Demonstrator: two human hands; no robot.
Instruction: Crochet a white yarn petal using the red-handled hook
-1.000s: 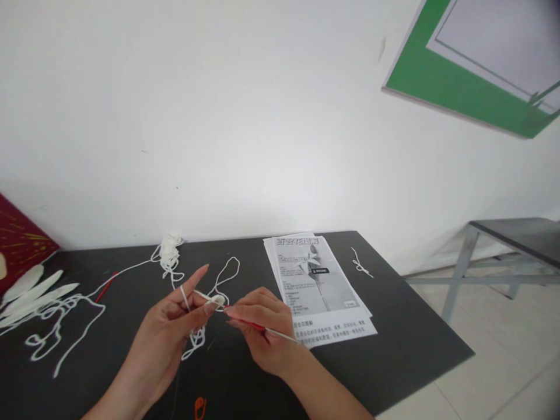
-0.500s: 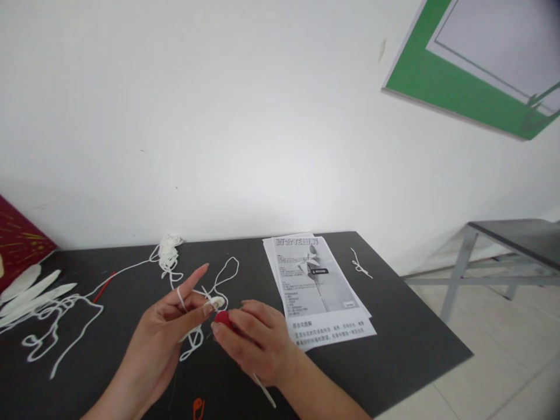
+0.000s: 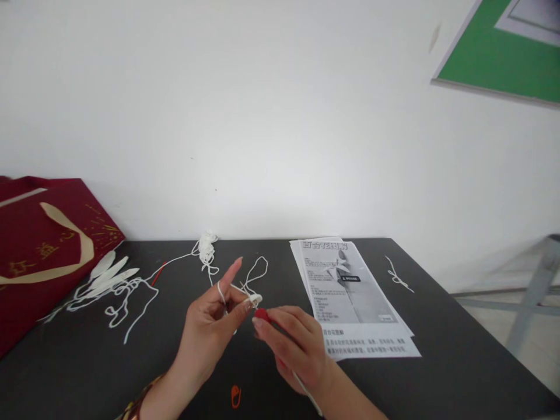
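Note:
Between thumb and fingers, my left hand (image 3: 212, 324) pinches a small white crochet piece (image 3: 254, 298). White yarn wraps round its raised index finger and loops above the piece. My right hand (image 3: 301, 350) is closed on a crochet hook (image 3: 262, 315) with a red grip; its pale shaft end sticks out below the palm. The hook's tip is at the crochet piece, though too small to see clearly. A heap of white yarn (image 3: 206, 248) lies behind my left hand, near the wall.
Finished white petal-shaped pieces (image 3: 111, 277) with trailing yarn lie left, beside a dark red bag (image 3: 39, 251). Near them is a thin red stick (image 3: 158, 273). Printed sheets (image 3: 367, 338) and a yarn scrap (image 3: 398, 277) lie right. An orange stitch marker (image 3: 235, 396) sits in front.
The view has swung left, so more of the red bag shows and everything on the table appears further right. Both hands keep their hold, close together at the crochet piece.

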